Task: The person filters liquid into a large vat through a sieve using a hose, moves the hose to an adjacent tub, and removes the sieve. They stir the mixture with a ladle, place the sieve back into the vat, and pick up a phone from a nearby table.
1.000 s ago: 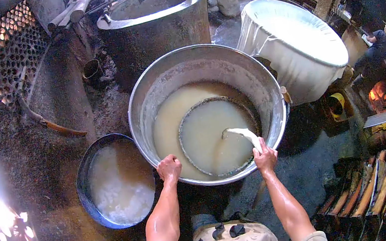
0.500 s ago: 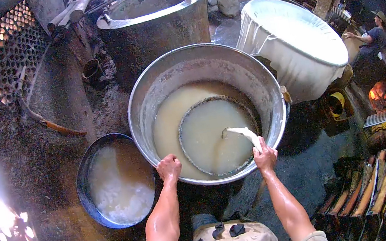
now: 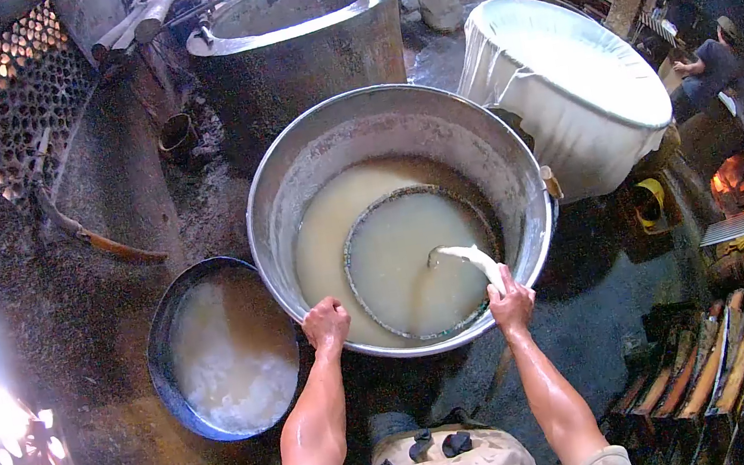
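Head view: we are noting the L hand (image 3: 326, 325) at the vat's near rim, its fingers curling into a fist; they are apparently clamping the rim, tips hidden. R hand (image 3: 512, 303) is resting approx. at the near-R rim, fingers closing round a pale curved piece (image 3: 469, 258); its bent tip is reaching inward over the liquid. Metal vat (image 3: 385, 133) is holding cloudy liq. w/ a dark ring (image 3: 348, 256) sitting inside, R of ctr. Blue-rimmed basin (image 3: 161, 365) is standing just beside, L side; white cloth-covered tub (image 3: 518, 107) is standing beyond, R.

Rec.: we are advising a firm L hold, R wrist low, tip staying inside the ring, min. splash. Risk, in our judgement: a wet piece slipping thru fingers; we are suggesting a full-palm hold vs. fingertips only.
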`<state>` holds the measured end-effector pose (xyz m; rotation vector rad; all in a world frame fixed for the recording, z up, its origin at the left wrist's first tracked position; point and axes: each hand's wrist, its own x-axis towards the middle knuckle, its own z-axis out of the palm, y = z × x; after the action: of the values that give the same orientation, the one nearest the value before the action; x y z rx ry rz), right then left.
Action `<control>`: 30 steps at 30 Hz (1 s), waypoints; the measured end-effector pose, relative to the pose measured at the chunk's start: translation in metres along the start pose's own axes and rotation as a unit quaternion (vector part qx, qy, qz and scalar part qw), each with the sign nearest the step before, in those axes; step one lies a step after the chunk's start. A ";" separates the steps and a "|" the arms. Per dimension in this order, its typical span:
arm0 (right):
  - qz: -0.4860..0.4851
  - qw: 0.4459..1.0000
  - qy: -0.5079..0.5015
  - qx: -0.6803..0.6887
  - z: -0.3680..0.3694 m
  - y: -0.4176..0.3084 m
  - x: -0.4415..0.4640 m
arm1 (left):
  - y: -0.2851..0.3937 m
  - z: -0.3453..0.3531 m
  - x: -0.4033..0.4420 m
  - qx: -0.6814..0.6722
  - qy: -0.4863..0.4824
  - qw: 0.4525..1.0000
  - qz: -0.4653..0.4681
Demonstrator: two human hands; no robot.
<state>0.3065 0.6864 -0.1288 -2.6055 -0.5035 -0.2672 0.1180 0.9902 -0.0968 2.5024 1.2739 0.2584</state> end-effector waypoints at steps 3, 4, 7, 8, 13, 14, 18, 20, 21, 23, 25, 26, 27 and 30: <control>0.002 1.000 -0.001 -0.003 0.000 0.000 0.000 | 0.001 -0.001 0.000 0.001 -0.005 1.000 -0.005; 0.006 1.000 -0.004 -0.001 -0.002 -0.002 0.001 | 0.000 0.000 0.001 -0.002 -0.003 1.000 -0.002; 0.010 1.000 -0.009 0.001 -0.006 -0.005 0.001 | -0.003 0.005 0.002 -0.010 0.004 1.000 0.002; 0.010 1.000 -0.010 0.000 -0.006 -0.006 0.001 | -0.005 0.007 0.002 -0.015 0.009 1.000 0.003; 0.013 1.000 -0.012 -0.002 -0.007 -0.006 0.001 | -0.004 0.007 0.002 -0.019 0.004 1.000 -0.003; 0.013 1.000 -0.012 -0.002 -0.007 -0.006 0.001 | -0.004 0.007 0.003 -0.016 0.004 1.000 -0.004; 0.017 1.000 -0.018 -0.002 -0.007 -0.006 0.001 | -0.003 0.005 0.002 -0.010 -0.002 1.000 -0.007; 0.015 1.000 -0.016 0.001 -0.004 -0.003 0.000 | -0.003 0.005 0.002 0.000 0.003 1.000 0.002; 0.013 1.000 -0.014 0.003 -0.002 -0.002 0.000 | -0.004 0.005 0.002 0.000 0.003 1.000 0.002; 0.010 1.000 -0.012 0.006 -0.002 -0.002 0.001 | -0.003 0.004 0.001 -0.011 0.005 1.000 -0.001; 0.021 1.000 -0.023 0.004 -0.003 -0.003 0.001 | -0.003 0.004 0.001 -0.011 0.005 1.000 0.000; 0.021 0.999 -0.024 0.004 -0.004 -0.003 0.001 | -0.003 0.004 0.001 -0.011 0.006 1.000 0.000; 0.018 1.000 -0.022 -0.001 -0.004 -0.003 0.000 | -0.003 0.004 0.001 -0.012 0.006 1.000 0.000; 0.014 1.000 -0.020 -0.008 -0.003 -0.003 0.001 | -0.005 0.007 0.002 -0.020 0.006 1.000 -0.004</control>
<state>0.3060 0.6876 -0.1243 -2.6358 -0.4788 -0.2108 0.1176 0.9932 -0.1048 2.4658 1.2697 0.2953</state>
